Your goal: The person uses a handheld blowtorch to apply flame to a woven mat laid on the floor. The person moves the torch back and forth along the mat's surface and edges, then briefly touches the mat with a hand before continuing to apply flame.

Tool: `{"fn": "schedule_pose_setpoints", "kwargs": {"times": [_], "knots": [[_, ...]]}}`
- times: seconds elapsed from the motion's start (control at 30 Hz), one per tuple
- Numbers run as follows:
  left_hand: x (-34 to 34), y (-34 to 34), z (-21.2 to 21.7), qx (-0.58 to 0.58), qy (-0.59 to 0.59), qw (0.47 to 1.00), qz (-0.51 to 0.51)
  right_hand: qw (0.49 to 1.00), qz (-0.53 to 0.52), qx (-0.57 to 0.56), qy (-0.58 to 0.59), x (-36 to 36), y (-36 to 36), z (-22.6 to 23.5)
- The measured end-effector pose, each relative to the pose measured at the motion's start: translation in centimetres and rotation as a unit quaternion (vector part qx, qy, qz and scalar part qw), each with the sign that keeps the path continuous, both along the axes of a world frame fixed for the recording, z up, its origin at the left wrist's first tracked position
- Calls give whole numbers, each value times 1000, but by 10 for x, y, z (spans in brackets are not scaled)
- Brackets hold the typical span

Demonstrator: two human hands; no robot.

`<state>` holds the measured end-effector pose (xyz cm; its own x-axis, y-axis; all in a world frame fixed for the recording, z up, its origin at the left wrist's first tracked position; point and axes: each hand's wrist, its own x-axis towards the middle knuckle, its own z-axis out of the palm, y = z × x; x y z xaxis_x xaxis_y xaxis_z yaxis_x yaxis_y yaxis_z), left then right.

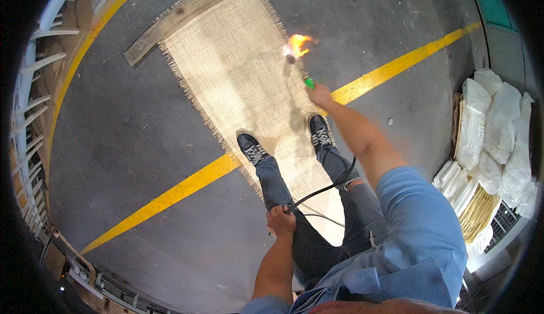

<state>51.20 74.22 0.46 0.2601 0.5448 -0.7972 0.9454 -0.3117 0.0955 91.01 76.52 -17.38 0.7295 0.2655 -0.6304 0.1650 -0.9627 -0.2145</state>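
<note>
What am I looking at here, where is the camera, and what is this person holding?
This is one picture from a wide fisheye camera worn on a person's head, looking down, so straight lines bend near the rim. There is no machine, only a person using bare hands. The right hand reaches forward and holds a torch with a green handle; a flame burns at its tip over the right edge of a woven cane mat. The left hand rests near the thigh and grips a black hose that runs up toward the right arm. The person stands on the mat in dark shoes. The mat lies on a grey concrete floor with yellow lines. A wooden plank lies at the mat's far end. White bagged items are stacked at the right.
</note>
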Motion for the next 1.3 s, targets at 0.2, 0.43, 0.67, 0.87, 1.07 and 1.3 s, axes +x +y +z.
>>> {"fn": "schedule_pose_setpoints", "kwargs": {"times": [0.2,0.43,0.67,0.87,1.07,1.3], "knots": [[-20,38,2,-52,24,998,-7,979,-32,53,192,-145,95,-7],[-17,51,-1,-39,-10,999,9,932,114,159,304,-263,185,50],[-23,56,0,-40,-2,999,10,916,124,154,350,-268,207,68],[-16,53,-1,-54,-9,998,10,978,32,9,205,-166,125,2],[-3,49,-3,-77,-24,997,16,996,-87,-17,7,-18,-9,-11],[-5,54,-8,-64,-48,997,17,968,-207,-41,-138,89,-71,35]]}}
